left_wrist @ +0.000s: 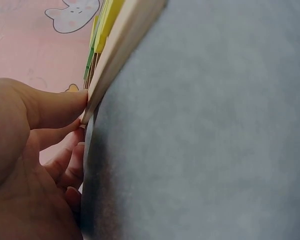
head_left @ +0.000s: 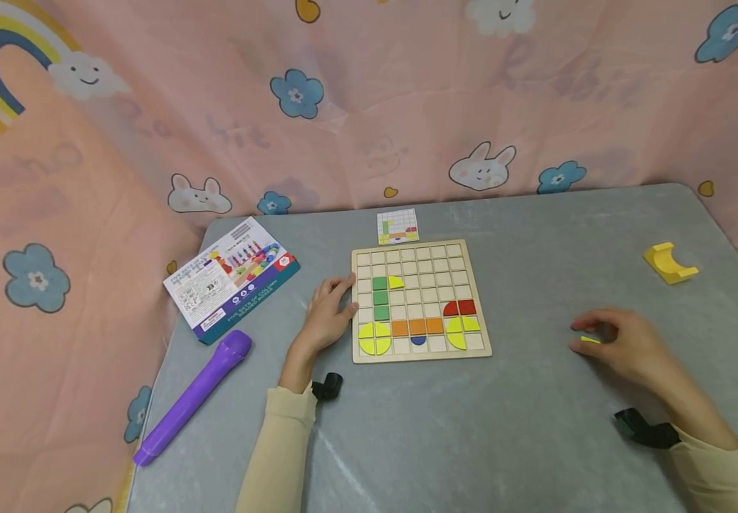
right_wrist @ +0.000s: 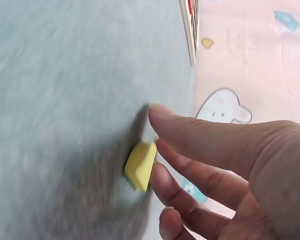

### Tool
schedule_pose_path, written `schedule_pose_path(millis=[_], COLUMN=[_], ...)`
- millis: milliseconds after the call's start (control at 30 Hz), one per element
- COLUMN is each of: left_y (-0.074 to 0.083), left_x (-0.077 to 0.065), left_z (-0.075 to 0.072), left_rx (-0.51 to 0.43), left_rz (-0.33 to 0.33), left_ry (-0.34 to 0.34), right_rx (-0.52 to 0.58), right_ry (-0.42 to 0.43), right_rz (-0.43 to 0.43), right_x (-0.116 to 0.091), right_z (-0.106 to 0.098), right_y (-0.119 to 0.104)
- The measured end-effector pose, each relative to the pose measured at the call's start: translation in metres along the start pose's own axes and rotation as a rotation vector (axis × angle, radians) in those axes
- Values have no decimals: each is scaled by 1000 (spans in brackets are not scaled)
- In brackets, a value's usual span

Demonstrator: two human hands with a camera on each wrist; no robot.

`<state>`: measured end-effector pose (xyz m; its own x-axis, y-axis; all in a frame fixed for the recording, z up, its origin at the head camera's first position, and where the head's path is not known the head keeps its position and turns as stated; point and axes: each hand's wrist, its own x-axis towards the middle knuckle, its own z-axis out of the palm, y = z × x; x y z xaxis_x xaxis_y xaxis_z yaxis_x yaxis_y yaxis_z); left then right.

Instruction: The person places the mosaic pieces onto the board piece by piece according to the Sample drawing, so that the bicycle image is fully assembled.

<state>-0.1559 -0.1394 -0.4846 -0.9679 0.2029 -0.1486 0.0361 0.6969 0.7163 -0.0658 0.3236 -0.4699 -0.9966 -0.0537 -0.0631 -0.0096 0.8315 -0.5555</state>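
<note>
In the head view, a square wooden grid board (head_left: 422,360) lies on the table, with green, yellow, orange, red and blue flat pieces in several of its cells. My left hand (head_left: 329,312) rests beside it, thumb (left_wrist: 60,108) and index fingertip right at its left edge. Well to the right of the board, my right hand (head_left: 628,345) is low over the table around a small yellow piece (right_wrist: 140,166). The piece shows by the index and middle fingertips, while the thumb (right_wrist: 190,132) stands apart from it. Part of this piece is hidden in the head view.
Behind the board lies a small pattern card (head_left: 397,226). A printed box (head_left: 231,281) and a purple tube (head_left: 192,399) are on the left. A yellow arch-shaped block (head_left: 670,263) sits at the far right. Beyond the table's back edge hangs a pink patterned cloth (head_left: 382,92).
</note>
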Motion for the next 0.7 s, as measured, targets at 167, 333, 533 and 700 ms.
schedule_pose_path(millis=[167,333,533,700], left_y=[1,1,1,1], left_x=[0,0,-1,-1], left_z=[0,-1,-1,0], left_rx=[3,0,-1,1], left_rz=[3,5,8,2], left_ry=[0,0,0,-2], right_rx=[-21,-34,-55,-46], right_ry=[20,51,59,112], right_rz=[38,44,55,-4], right_x=[-7,-13,-15,-8], right_z=[-3,-5,-3,7], right_y=[7,11,9,-6])
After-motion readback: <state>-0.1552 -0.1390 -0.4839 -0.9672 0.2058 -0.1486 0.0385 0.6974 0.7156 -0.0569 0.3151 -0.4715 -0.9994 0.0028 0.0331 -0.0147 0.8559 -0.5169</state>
